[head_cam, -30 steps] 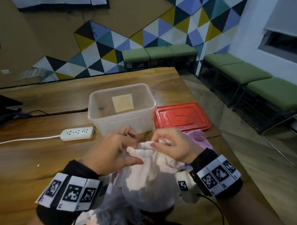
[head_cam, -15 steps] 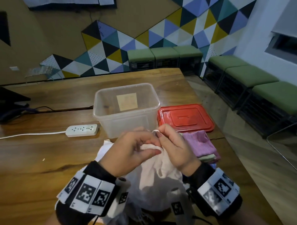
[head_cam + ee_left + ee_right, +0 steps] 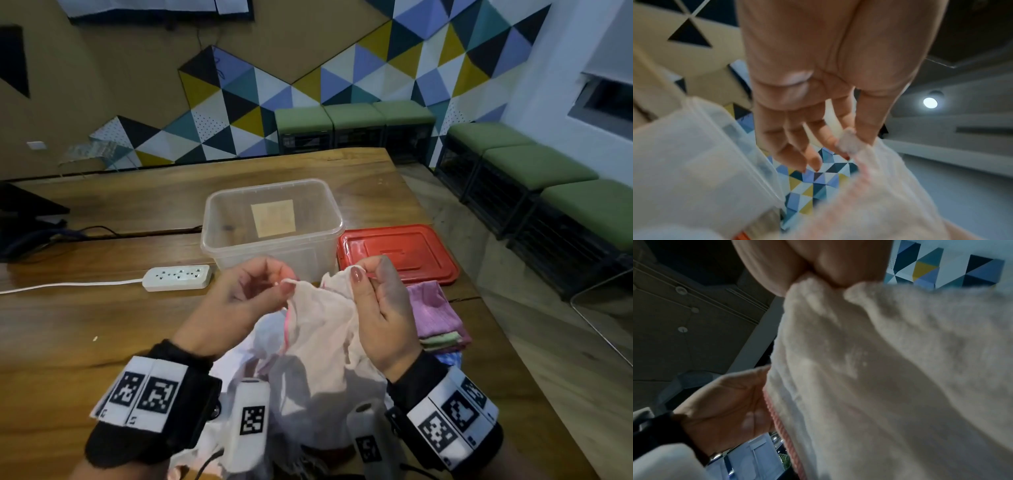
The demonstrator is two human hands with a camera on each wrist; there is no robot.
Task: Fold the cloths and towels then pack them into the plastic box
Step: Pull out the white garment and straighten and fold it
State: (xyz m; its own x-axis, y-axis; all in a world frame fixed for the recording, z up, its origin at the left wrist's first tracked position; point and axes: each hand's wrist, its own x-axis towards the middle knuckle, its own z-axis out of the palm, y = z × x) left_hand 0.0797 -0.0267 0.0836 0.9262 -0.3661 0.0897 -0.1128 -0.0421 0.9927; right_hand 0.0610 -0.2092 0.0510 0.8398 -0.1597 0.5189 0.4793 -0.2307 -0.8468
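Note:
I hold a white cloth (image 3: 322,329) with a pink edge above the table's near side. My left hand (image 3: 274,284) pinches one top corner between thumb and forefinger, and my right hand (image 3: 363,274) pinches the other. The cloth (image 3: 879,186) hangs down from both pinches, and its fluffy surface (image 3: 890,369) fills the right wrist view. The clear plastic box (image 3: 270,192) stands open just beyond my hands, with a paper label inside. Its red lid (image 3: 397,250) lies flat to the right of it.
A stack of folded cloths (image 3: 435,315), pink on top, sits at the right under the lid's near edge. A white power strip (image 3: 176,277) with its cable lies at the left. Green benches (image 3: 534,164) line the wall. The table's right edge (image 3: 486,308) is close by.
My hands have risen and drawn apart along the cloth's top edge, each now pinching a corner. The cloth hangs more spread out than a second ago.

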